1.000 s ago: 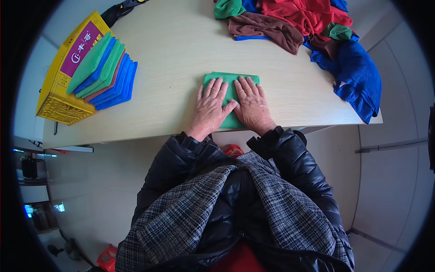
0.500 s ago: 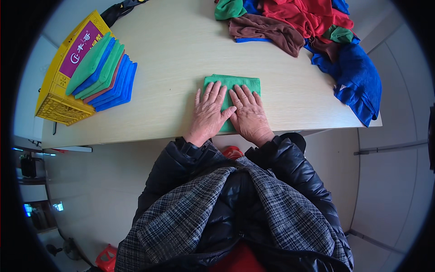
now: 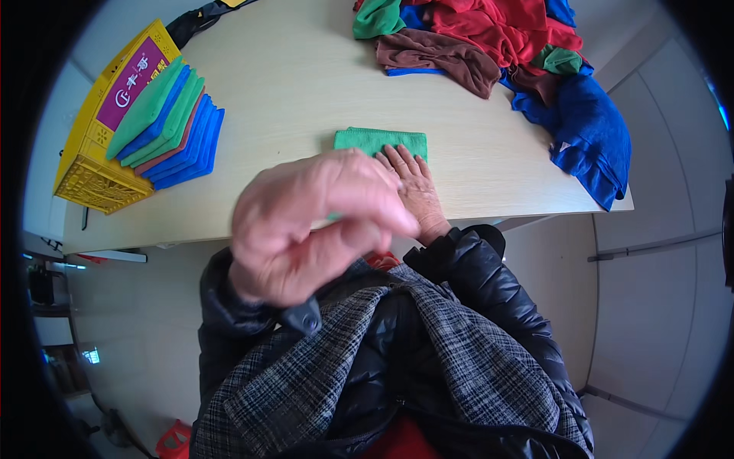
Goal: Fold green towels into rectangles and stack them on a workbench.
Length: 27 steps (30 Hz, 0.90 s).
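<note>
A folded green cloth (image 3: 367,140) lies on the table close to its front edge. My right hand (image 3: 417,195) rests flat on the right part of this cloth, fingers stretched out. Raised above the table and close to the camera, my left hand (image 3: 306,218) is somewhat blurred. Its fingers curve loosely, with a gap between them and the thumb, and no object shows in it. The left hand covers much of the cloth's lower left part.
At the left, a yellow plastic basket (image 3: 99,187) with a purple panel stands beside a leaning row of folded green, blue and brown cloths (image 3: 164,130). A loose heap of red, brown, green and blue cloths (image 3: 489,38) lies at the far right. One blue cloth (image 3: 592,138) reaches the right edge.
My left hand has lifted off the green cloth and come up toward the camera, its fingers now curved. My right hand stays on the cloth. The whole view has shifted slightly.
</note>
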Motion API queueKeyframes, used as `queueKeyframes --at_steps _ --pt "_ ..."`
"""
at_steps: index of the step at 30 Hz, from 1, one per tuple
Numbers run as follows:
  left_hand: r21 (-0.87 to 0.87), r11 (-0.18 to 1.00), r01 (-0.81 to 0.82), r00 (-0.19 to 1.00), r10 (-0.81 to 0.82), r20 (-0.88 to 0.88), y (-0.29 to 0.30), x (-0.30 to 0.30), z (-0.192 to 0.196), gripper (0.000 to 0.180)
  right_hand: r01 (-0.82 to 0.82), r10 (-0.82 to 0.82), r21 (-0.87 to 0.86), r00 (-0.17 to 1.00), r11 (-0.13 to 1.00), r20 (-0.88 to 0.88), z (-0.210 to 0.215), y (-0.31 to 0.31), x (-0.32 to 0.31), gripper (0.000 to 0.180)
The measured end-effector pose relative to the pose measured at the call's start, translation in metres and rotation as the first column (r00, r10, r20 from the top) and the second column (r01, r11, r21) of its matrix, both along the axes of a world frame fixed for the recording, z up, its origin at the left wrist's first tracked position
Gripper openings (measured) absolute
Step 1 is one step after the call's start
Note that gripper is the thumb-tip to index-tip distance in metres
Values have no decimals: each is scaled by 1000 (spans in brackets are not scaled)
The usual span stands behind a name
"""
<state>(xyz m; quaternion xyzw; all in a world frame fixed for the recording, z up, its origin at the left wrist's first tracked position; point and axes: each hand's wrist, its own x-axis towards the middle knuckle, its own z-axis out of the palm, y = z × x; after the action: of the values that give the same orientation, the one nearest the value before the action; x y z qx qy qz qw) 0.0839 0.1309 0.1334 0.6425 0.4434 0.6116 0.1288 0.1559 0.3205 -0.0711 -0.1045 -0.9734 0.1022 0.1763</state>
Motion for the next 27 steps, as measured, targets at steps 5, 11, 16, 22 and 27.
queueKeyframes --at_steps 5,11,16,22,27 --pt "-56 993 106 904 -120 -411 -38 24 76 18 -11 11 1 1000 1000 10 3 1 -5 59" --pt "-27 999 18 911 -28 -411 -25 10 73 18 -30 30 -7 1000 1000 5 7 -6 -7 59" --pt "8 999 -37 905 37 -424 -16 17 69 18 -16 16 5 1000 1000 7 6 -3 -2 59" --pt "33 993 -115 904 118 -412 -141 -14 40 19 -15 15 -5 1000 1000 -12 3 -2 1 58" --pt "74 984 -162 904 178 -389 -61 23 33 19 7 -7 22 1000 1000 18 -1 -1 -2 59"
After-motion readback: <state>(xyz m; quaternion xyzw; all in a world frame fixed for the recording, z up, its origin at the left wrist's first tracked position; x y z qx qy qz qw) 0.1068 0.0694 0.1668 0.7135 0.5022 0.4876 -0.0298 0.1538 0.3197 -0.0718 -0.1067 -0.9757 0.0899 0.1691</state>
